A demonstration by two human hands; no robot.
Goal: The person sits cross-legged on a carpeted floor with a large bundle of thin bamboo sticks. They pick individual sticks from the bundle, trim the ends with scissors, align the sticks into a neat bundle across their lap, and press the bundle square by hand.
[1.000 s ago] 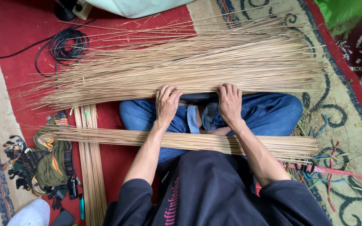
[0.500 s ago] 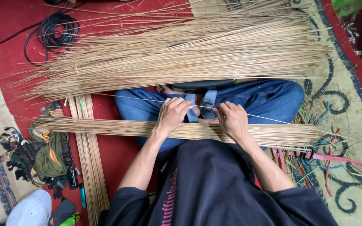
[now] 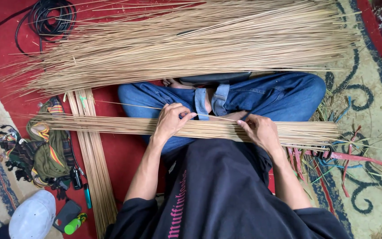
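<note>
I sit cross-legged in blue jeans on a carpet. A flat bundle of thin tan sticks (image 3: pixel 111 124) lies across my lap from left to right. My left hand (image 3: pixel 172 120) pinches one single thin stick (image 3: pixel 124 105) that runs out to the left above the bundle. Resting on the bundle's right part, my right hand (image 3: pixel 258 131) holds the same stick's other end between its fingertips. A large fanned heap of the same sticks (image 3: pixel 191 44) lies on the floor beyond my knees.
A second bundle of sticks (image 3: pixel 94 168) lies lengthwise at my left. Left of it are a striped cloth (image 3: pixel 45 150), a white cap (image 3: pixel 34 217), a phone (image 3: pixel 67 214) and a green lighter (image 3: pixel 75 223). A black coiled cable (image 3: pixel 49 17) lies far left. Coloured strips (image 3: pixel 345 155) lie at right.
Both hands drew back from the big heap onto the lap bundle. They now pinch a single stick between them. The view has tilted slightly downward.
</note>
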